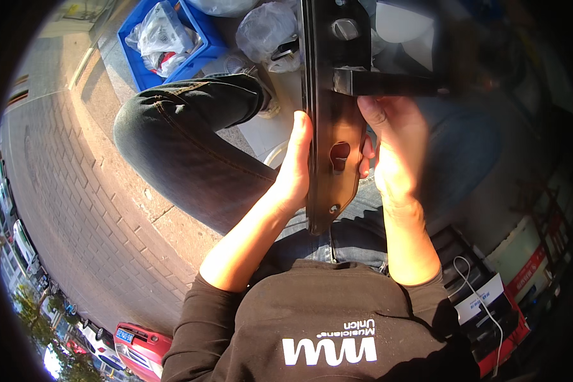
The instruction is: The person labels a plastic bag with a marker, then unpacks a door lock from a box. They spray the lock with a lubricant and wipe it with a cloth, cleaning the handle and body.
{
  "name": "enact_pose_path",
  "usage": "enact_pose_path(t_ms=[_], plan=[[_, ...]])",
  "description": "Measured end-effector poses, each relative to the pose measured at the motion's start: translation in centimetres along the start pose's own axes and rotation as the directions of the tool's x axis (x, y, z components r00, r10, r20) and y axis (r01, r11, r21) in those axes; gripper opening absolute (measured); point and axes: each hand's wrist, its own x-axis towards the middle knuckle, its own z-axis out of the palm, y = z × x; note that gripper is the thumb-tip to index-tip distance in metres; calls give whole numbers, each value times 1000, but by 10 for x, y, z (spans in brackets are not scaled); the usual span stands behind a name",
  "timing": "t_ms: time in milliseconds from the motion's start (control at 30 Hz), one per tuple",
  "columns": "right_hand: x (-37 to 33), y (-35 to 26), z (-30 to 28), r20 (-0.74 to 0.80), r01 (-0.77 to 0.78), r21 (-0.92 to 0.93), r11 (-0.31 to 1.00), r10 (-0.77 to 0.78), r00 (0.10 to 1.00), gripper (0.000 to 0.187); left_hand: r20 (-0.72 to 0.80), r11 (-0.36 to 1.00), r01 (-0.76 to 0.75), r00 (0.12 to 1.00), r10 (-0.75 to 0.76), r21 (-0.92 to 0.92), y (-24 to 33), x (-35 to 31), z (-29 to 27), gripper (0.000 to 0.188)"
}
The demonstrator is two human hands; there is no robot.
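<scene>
A long black metal bracket [344, 121] stands upright in the picture above my lap, with a flat plate that has a keyhole-shaped hole and a projecting arm [388, 84] to the right. My left hand [294, 162] wraps round the bracket's left edge, its thumb lying along the rail and its fingers hidden behind the plate. On the right side, my right hand [398, 143] is closed just below the projecting arm, thumb near its underside. Some fingertips show at the plate's right edge; I cannot tell which hand they belong to.
A blue crate [216, 44] with plastic-bagged items stands at the far left. Beside it lies a clear plastic bag [267, 32]. Boxes with a white cable [471, 286] are at my right. Paving [95, 191] stretches left, with a red car [140, 350] parked beyond.
</scene>
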Motion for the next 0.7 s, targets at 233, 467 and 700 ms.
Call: enact_pose_path(t_ms=[233,467,700], plan=[[-8,18,8,11,246,59,967,-247,969,21,-36,924,-193,976,217,331,-15,-2,-12,88],[-17,19,13,59,233,183,955,-247,967,27,48,903,-301,952,301,305,-18,-6,-13,85],[-28,18,12,72,396,34,917,-398,915,24,-38,872,-218,965,260,438,-6,-13,0,96]])
